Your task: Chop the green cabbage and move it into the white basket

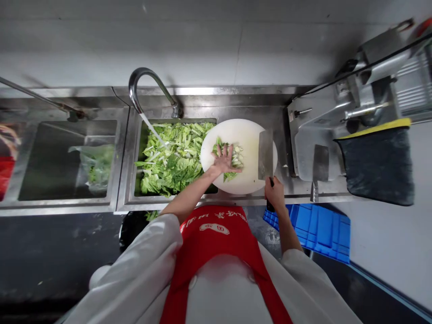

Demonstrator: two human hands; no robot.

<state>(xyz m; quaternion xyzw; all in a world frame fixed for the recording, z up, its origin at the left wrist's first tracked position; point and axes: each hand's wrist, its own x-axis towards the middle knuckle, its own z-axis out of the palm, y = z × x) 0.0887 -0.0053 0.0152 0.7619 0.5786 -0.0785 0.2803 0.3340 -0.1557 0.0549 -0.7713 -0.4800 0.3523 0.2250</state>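
My left hand [223, 161] lies with fingers spread over a small heap of cut leafy greens [237, 156], partly hiding it. The heap rests on a round white cutting board [248, 132]. In my right hand [275, 193] is the black handle of a cleaver [266, 155], its broad blade lying over the right part of the board. Left of the board, a sink basin is filled with chopped green leaves [178, 157], and water runs onto them from a curved faucet [148, 72].
A second sink [43, 162] at the left holds a plastic bag of greens [97, 168]. At the right are another cleaver [320, 164], a clear tub [303, 148] and a dark cloth with a yellow edge [376, 164]. A blue crate [317, 229] stands below the counter.
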